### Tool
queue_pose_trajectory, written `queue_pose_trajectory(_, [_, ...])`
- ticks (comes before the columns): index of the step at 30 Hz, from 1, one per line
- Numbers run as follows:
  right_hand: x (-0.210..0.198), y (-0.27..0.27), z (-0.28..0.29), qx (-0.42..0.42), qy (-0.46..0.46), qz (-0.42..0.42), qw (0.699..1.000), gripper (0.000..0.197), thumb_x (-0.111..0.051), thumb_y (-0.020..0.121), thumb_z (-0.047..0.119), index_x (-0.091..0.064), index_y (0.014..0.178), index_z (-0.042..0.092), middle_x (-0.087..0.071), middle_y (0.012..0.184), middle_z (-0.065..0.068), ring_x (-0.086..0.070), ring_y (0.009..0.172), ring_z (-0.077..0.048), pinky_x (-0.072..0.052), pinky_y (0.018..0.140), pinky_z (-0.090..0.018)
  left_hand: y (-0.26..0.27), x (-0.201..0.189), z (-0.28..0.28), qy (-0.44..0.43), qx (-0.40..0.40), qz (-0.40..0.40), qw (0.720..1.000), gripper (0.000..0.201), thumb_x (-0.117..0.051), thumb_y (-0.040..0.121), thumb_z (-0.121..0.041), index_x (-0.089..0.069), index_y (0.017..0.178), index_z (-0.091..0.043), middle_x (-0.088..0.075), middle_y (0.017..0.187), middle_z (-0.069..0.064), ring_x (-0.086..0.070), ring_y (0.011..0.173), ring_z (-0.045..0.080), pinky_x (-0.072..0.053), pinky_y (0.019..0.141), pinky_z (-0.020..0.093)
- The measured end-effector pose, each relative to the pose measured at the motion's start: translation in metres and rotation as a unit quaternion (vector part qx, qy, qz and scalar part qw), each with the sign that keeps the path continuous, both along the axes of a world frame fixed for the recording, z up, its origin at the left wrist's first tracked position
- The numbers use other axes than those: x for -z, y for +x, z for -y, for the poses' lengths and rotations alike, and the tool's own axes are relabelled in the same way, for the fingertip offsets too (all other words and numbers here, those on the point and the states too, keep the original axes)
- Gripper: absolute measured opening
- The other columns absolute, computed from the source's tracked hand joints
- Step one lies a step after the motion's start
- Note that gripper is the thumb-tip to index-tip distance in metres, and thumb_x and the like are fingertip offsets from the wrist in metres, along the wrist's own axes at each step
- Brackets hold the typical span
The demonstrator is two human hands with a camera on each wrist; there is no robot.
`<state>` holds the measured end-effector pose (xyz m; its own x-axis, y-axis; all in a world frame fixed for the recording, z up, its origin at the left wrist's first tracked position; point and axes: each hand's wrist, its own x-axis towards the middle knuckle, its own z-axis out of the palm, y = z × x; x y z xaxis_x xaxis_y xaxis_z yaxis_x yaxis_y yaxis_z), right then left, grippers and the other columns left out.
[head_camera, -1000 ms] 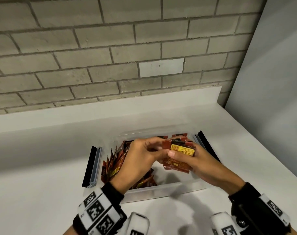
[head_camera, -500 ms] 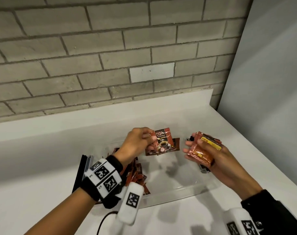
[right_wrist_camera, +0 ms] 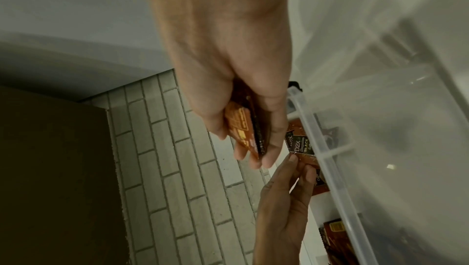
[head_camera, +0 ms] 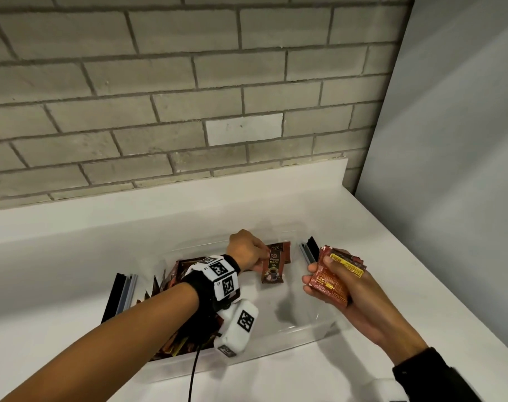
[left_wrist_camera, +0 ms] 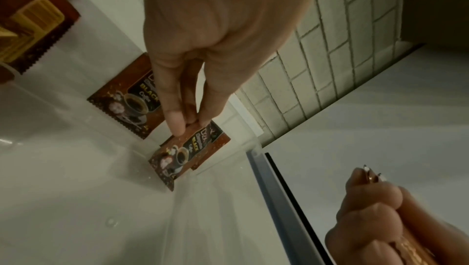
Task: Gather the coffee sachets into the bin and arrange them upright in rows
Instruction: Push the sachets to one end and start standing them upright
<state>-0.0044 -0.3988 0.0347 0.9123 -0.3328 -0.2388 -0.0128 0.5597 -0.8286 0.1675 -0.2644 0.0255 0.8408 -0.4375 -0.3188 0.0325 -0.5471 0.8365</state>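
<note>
Wrist-worn marker band (head_camera: 218, 275) and white tracker block (head_camera: 238, 326) on left forearm, overhanging bin centre and masking sachets beneath. Black cable (head_camera: 193, 372) trailing from block toward 6 o'clock across near bin wall. Dark sleeve (head_camera: 429, 375) at 4 o'clock.

White countertop (head_camera: 58, 329) with raised white back ledge. Grey brick wall (head_camera: 159, 82) at 12 o'clock, one white brick (head_camera: 244, 127) set in it. Plain grey panel (head_camera: 450, 140) at 2 o'clock, meeting counter in a corner.

Clear plastic bin (head_camera: 299, 333) at counter centre, with black-and-grey latch (head_camera: 120, 297) at 9 o'clock end and second latch (head_camera: 309, 250) at 3 o'clock end. Loose sachets (head_camera: 165, 281) piled in 9 o'clock half, tilted and overlapping. Bare bin floor through 3 o'clock half. One standing sachet (left_wrist_camera: 195, 153) leaning against far wall at 12 o'clock, near 3 o'clock corner.

Left hand (head_camera: 245, 253) inside bin at 12 o'clock, thumb and fingertips (left_wrist_camera: 175, 122) pinching top edge of held sachet (head_camera: 273, 266), upright, printed face toward camera, just in front of standing sachet; contact between the two not determinable. Right hand (head_camera: 342, 288) outside bin at 3 o'clock, fingers and thumb clamped around sachet stack (head_camera: 332, 281), stack edge-on in right wrist view. Hands apart.
</note>
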Motion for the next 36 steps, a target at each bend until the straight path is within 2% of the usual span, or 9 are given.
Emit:
queue_pose_trajectory(4, [0.002, 0.000, -0.001, 0.006, -0.001, 0.001, 1.000, 0.032, -0.063, 0.081, 0.016, -0.059, 0.110, 0.001, -0.069, 0.095, -0.026, -0.070, 0.085, -0.038, -0.059, 0.070, -0.041, -0.002, -0.002, 0.004, -0.002, -0.001, 0.014, 1.000, 0.014, -0.070, 0.080, 0.005, -0.070, 0.093, 0.010, -0.060, 0.060, 0.007, -0.055, 0.034, 0.003, -0.040, 0.035, 0.011])
queue_pose_trajectory(9, [0.003, -0.001, -0.001, 0.008, -0.001, 0.008, 1.000, 0.038, -0.063, 0.080, 0.017, -0.058, 0.114, 0.000, -0.069, 0.096, -0.025, -0.070, 0.085, -0.036, -0.060, 0.069, -0.041, -0.002, -0.005, 0.007, 0.010, -0.014, 0.020, 1.000, 0.011, -0.067, 0.080, 0.010, -0.069, 0.091, 0.012, -0.060, 0.063, 0.011, -0.055, 0.036, 0.007, -0.036, 0.032, 0.010])
queue_pose_trajectory(13, [0.003, -0.001, -0.001, 0.006, -0.001, 0.009, 1.000, 0.041, -0.062, 0.080, 0.017, -0.056, 0.117, -0.001, -0.069, 0.097, -0.025, -0.070, 0.087, -0.037, -0.060, 0.069, -0.041, 0.005, 0.002, 0.007, 0.024, -0.025, 0.038, 0.999, 0.008, -0.069, 0.078, 0.007, -0.071, 0.085, 0.011, -0.069, 0.073, 0.018, -0.062, 0.044, 0.012, -0.051, 0.043, 0.018])
queue_pose_trajectory(16, [0.003, -0.001, -0.001, 0.008, 0.003, 0.008, 1.000, 0.043, -0.062, 0.080, 0.017, -0.056, 0.118, -0.001, -0.070, 0.098, -0.025, -0.071, 0.087, -0.037, -0.060, 0.069, -0.040, 0.008, 0.003, 0.009, 0.035, -0.028, 0.029, 0.999, 0.008, -0.071, 0.078, 0.006, -0.071, 0.085, 0.011, -0.069, 0.075, 0.019, -0.070, 0.064, 0.021, -0.061, 0.067, 0.034])
queue_pose_trajectory(22, [0.002, -0.002, -0.002, 0.008, 0.010, 0.012, 1.000, 0.037, -0.061, 0.081, 0.015, -0.057, 0.114, -0.001, -0.070, 0.096, -0.025, -0.071, 0.085, -0.036, -0.060, 0.067, -0.039, 0.009, 0.005, 0.009, 0.053, -0.016, 0.026, 0.998, 0.013, -0.071, 0.078, 0.005, -0.070, 0.089, 0.012, -0.071, 0.087, 0.022, -0.072, 0.081, 0.035, -0.060, 0.068, 0.036])
queue_pose_trajectory(25, [0.002, -0.002, -0.002, 0.008, 0.010, 0.012, 1.000, 0.037, -0.062, 0.080, 0.017, -0.058, 0.112, 0.000, -0.069, 0.094, -0.025, -0.071, 0.084, -0.036, -0.060, 0.068, -0.040, 0.007, 0.005, 0.005, 0.062, -0.012, 0.033, 0.997, 0.006, -0.068, 0.079, 0.006, -0.069, 0.082, 0.010, -0.069, 0.075, 0.019, -0.071, 0.073, 0.032, -0.055, 0.053, 0.027])
queue_pose_trajectory(27, [0.002, -0.001, -0.002, 0.008, 0.016, 0.013, 1.000, 0.033, -0.061, 0.083, 0.018, -0.058, 0.111, 0.001, -0.069, 0.092, -0.024, -0.071, 0.082, -0.036, -0.060, 0.068, -0.041, 0.005, 0.005, 0.001, 0.045, -0.005, 0.039, 0.998, 0.006, -0.065, 0.078, 0.007, -0.067, 0.072, 0.010, -0.067, 0.070, 0.021, -0.069, 0.066, 0.033, -0.056, 0.056, 0.029])
queue_pose_trajectory(31, [0.001, 0.001, -0.004, -0.015, 0.046, 0.001, 0.999, 0.019, -0.048, 0.096, 0.011, -0.059, 0.104, -0.002, -0.068, 0.091, -0.026, -0.070, 0.079, -0.035, -0.060, 0.066, -0.042, -0.009, -0.011, -0.007, -0.038, 0.024, 0.033, 0.998, 0.013, -0.066, 0.086, -0.002, -0.069, 0.090, 0.011, -0.068, 0.080, 0.025, -0.065, 0.055, 0.023, -0.046, 0.041, 0.017])
queue_pose_trajectory(36, [0.003, 0.005, -0.011, -0.077, 0.054, 0.003, 0.996, 0.029, -0.035, 0.095, -0.006, -0.054, 0.115, -0.008, -0.067, 0.106, -0.030, -0.068, 0.096, -0.041, -0.059, 0.076, -0.049, -0.027, -0.038, -0.015, -0.110, 0.112, 0.032, 0.987, 0.021, -0.067, 0.088, -0.024, -0.071, 0.098, -0.006, -0.072, 0.088, 0.012, -0.068, 0.073, 0.017, -0.058, 0.067, 0.025])
